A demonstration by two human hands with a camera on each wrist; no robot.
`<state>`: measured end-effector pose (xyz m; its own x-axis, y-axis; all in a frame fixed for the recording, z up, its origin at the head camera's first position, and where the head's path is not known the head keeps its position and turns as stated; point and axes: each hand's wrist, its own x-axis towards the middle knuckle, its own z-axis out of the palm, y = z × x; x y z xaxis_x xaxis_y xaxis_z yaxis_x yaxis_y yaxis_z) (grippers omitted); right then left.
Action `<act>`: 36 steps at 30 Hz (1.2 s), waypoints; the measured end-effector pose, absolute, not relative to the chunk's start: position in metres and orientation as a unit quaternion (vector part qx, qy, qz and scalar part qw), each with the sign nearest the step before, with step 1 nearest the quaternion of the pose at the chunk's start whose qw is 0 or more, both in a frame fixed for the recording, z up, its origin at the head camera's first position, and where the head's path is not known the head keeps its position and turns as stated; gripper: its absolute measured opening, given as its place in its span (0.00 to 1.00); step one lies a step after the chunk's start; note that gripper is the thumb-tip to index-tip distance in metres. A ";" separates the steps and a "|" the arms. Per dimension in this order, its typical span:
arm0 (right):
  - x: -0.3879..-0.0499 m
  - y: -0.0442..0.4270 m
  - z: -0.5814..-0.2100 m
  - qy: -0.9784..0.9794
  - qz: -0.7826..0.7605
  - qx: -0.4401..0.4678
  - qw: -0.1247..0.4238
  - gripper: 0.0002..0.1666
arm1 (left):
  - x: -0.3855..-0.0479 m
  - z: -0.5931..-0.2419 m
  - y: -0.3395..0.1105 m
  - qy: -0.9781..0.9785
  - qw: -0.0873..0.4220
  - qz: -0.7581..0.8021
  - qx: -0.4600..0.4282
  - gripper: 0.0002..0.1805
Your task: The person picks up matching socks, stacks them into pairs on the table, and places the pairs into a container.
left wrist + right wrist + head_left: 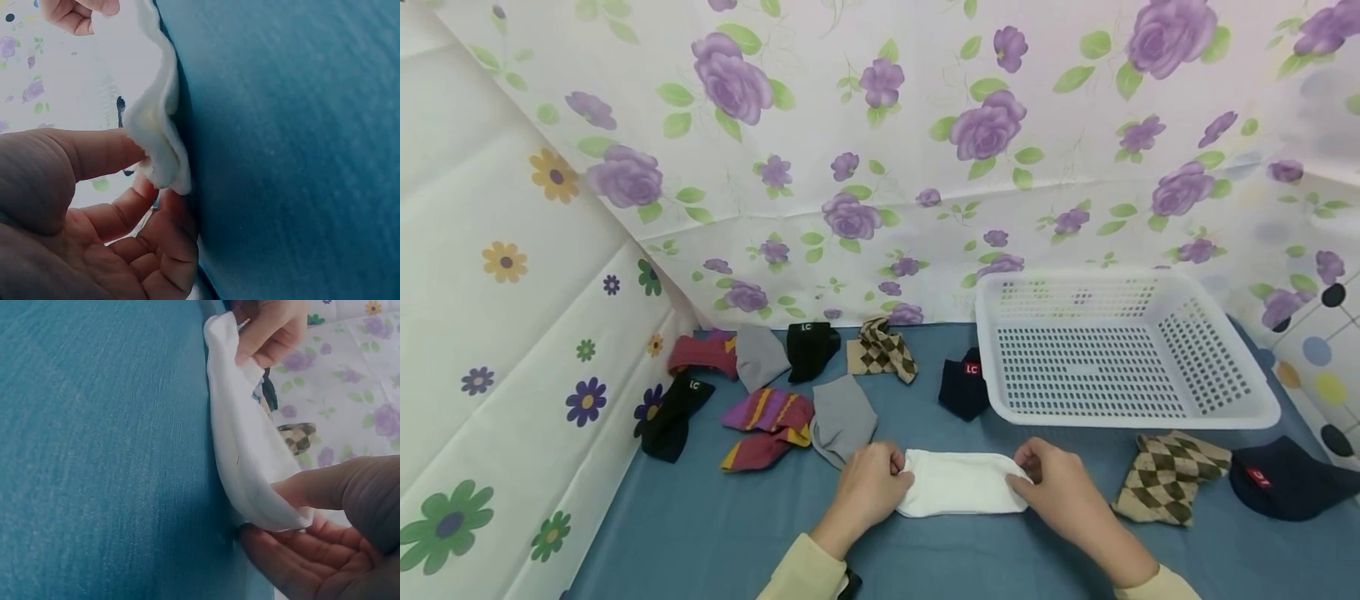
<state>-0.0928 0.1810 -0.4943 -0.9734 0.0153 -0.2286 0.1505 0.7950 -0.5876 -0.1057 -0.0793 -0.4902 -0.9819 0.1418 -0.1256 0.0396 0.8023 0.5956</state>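
The left hand point(868, 485) and right hand point(1062, 490) pinch opposite ends of a white fabric piece point(962, 483) (probably a sock, though its folds blur the shape), thumbs against fingers, at the near middle of the blue surface point(962, 567). Purple-flowered sheeting point(820, 133) hangs behind; a white basket point(1131, 418) sits back right.

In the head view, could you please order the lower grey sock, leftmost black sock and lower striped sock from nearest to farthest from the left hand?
From the left hand:
1. Lower grey sock, just beyond the hand.
2. Lower striped sock, left of the grey one.
3. Leftmost black sock, farther left.
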 end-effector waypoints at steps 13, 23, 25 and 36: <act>-0.083 0.183 -0.489 0.923 -0.383 -0.019 0.023 0.23 | -0.107 -0.486 -0.093 0.904 0.129 0.402 0.061 0.07; -0.076 0.185 -0.476 0.905 -0.420 -0.062 -0.008 0.18 | -0.106 -0.476 -0.099 0.893 0.065 0.442 0.065 0.06; -0.075 0.185 -0.474 0.901 -0.427 -0.069 -0.023 0.17 | -0.106 -0.474 -0.100 0.888 0.052 0.452 0.074 0.06; -0.080 0.190 -0.459 0.863 -0.487 -0.108 -0.082 0.21 | -0.110 -0.462 -0.102 0.856 -0.001 0.502 0.124 0.12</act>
